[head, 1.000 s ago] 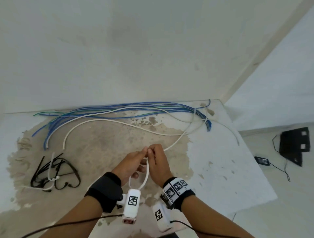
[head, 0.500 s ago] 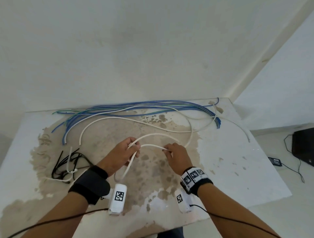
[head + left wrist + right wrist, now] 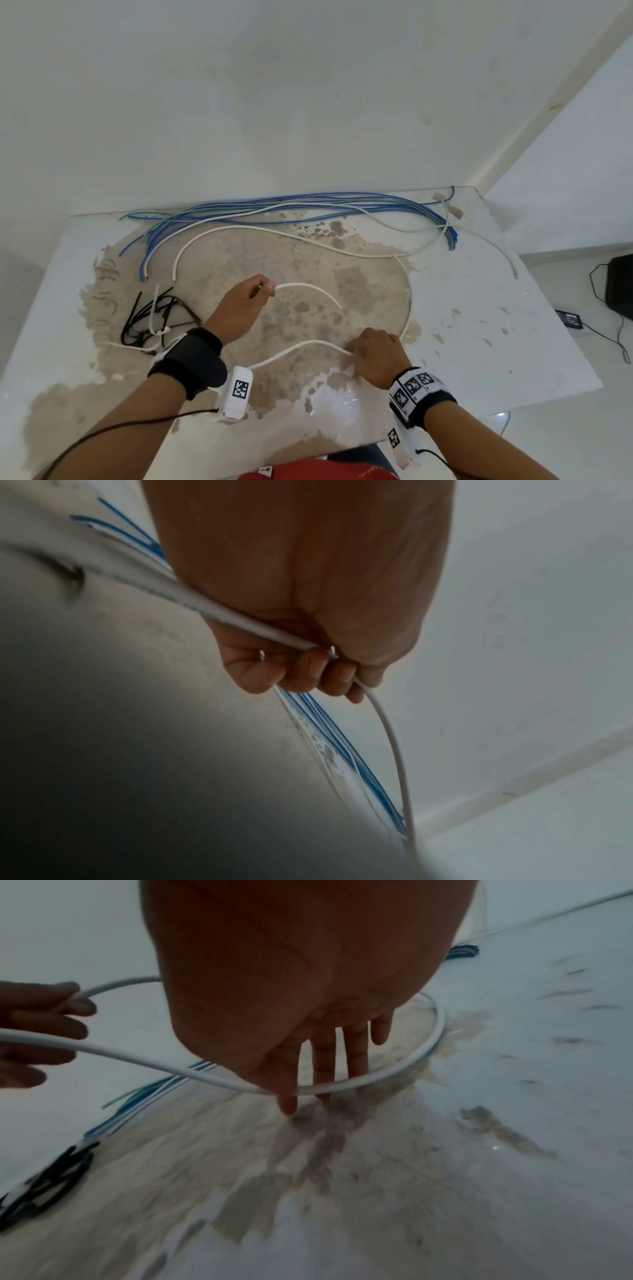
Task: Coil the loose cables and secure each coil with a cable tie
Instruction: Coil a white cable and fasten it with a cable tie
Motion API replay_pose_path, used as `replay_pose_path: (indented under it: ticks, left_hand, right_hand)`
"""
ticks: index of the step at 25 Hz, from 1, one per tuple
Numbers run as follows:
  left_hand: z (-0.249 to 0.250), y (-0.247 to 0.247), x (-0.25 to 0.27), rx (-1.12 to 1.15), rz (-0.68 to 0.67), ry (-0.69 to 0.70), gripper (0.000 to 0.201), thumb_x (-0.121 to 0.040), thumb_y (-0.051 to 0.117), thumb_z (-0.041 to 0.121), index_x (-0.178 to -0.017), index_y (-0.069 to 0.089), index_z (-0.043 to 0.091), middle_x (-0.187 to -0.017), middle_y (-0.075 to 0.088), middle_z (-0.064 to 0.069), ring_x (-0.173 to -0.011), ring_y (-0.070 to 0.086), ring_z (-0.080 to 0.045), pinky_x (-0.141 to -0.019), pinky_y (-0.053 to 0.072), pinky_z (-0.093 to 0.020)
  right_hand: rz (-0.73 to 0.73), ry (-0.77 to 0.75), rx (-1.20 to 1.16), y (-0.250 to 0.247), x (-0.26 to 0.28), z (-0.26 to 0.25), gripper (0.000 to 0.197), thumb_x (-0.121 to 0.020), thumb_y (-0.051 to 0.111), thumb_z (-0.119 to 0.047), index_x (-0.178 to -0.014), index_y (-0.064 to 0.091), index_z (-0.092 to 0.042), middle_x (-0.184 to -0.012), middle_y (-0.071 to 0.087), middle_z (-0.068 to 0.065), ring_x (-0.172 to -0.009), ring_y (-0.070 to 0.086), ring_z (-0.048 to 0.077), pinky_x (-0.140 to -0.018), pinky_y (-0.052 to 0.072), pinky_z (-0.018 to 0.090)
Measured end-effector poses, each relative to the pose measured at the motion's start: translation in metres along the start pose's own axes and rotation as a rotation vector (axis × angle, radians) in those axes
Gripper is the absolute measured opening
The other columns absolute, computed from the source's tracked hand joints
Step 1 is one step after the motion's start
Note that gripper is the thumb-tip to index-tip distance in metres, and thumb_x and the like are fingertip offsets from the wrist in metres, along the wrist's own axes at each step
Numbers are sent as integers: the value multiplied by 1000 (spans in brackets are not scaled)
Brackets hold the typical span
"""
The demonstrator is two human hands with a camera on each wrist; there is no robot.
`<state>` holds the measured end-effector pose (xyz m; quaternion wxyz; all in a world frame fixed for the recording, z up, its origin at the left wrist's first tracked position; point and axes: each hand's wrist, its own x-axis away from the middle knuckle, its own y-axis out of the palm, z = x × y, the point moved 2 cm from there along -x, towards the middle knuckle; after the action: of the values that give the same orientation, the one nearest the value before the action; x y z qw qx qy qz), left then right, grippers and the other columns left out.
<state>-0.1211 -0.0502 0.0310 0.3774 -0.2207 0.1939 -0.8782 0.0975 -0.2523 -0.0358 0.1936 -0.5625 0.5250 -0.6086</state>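
Note:
A loose white cable (image 3: 301, 346) lies in a wide loop on the stained table (image 3: 479, 342). My left hand (image 3: 246, 301) grips it in a fist near one end, and a short free end arcs away to the right. In the left wrist view its fingers (image 3: 301, 674) curl round the cable (image 3: 394, 737). My right hand (image 3: 373, 349) is near the front edge, fingertips on the table. There the cable (image 3: 137, 1056) passes between the thumb-side digit and the other straight fingers (image 3: 325, 1056). Black and white cable ties (image 3: 154, 315) lie left of my left wrist.
A bundle of blue cables (image 3: 308, 200) and another white cable (image 3: 239, 231) lie along the table's far edge by the wall. On the floor to the right are a black box (image 3: 620, 287) and a small adapter (image 3: 568, 318) with wires.
My hands were together at the cable and have drawn apart. The right hand slid along the cable towards the near right, the left hand stayed gripping, and the loop between them widened.

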Motion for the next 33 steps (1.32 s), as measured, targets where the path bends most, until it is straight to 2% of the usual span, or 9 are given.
replay_pose_path:
  ticks: [4,7,10,15,19,22,25,29,33]
  left_hand:
    - [16,-6,3,-65,-1,104,26,-104,47,36,-83,58,25,-61,42,6,-54,36,-8,-59,33,-31]
    - [31,-9,2,-45,33,177,25,-104,49,35,-83,59,25,-61,43,7,-55,37,-9,-60,33,-32]
    - [43,-15,4,5,82,190,26,-104,49,32,-84,63,23,-64,45,7,-54,39,-7,-59,33,-29]
    - [40,-26,18,198,4,102,28,-108,42,30,-102,69,23,-68,43,7,-59,37,-14,-56,35,-27]
    - [37,-22,26,325,-38,23,28,-109,38,24,-104,65,22,-71,47,8,-61,42,-11,-62,43,-32]
    - [44,-13,33,440,-52,-2,27,-110,34,21,-106,61,21,-72,47,7,-61,44,-9,-67,49,-32]
    - [50,-11,35,592,-5,7,27,-110,32,23,-106,58,26,-74,48,7,-64,47,-9,-75,53,-36]
    - [57,-12,36,709,4,28,27,-110,34,23,-107,60,28,-84,56,5,-71,53,-11,-86,51,-37]
    - [69,-2,40,784,-28,22,22,-109,37,19,-113,56,28,-114,66,-1,-96,64,-19,-94,50,-38]
  right_hand:
    - [435,63,-569,-55,-5,-4,25,-103,51,-27,-123,66,-23,-121,60,-4,-107,61,15,-97,49,36]
    - [328,-262,-606,-105,-7,-55,28,-103,54,-37,-127,62,-24,-110,58,-12,-94,56,3,-80,42,12]
    - [288,-369,-456,-119,-12,-83,21,-106,50,-33,-112,67,-22,-84,62,-9,-72,54,9,-65,37,22]
    - [543,-260,-587,-139,-13,-73,22,-108,46,-29,-104,66,-22,-68,53,-11,-62,49,-1,-57,33,12]
    - [655,-8,-775,-143,-12,-66,25,-108,43,-30,-101,65,-20,-78,58,-8,-71,51,11,-65,37,27]
    - [490,120,-1374,-138,-5,-74,27,-108,42,-29,-97,67,-26,-89,54,-7,-78,47,11,-76,42,30]
    - [395,47,-1147,-139,5,-78,29,-107,45,-33,-107,73,-25,-103,65,-8,-94,55,9,-84,42,30]
    - [356,-50,-1267,-138,15,-81,28,-109,42,-26,-99,66,-17,-65,56,-5,-56,49,12,-59,40,29]
    - [352,-38,-1452,-133,18,-96,27,-110,37,-20,-99,60,-15,-64,64,-5,-54,56,11,-58,40,28]
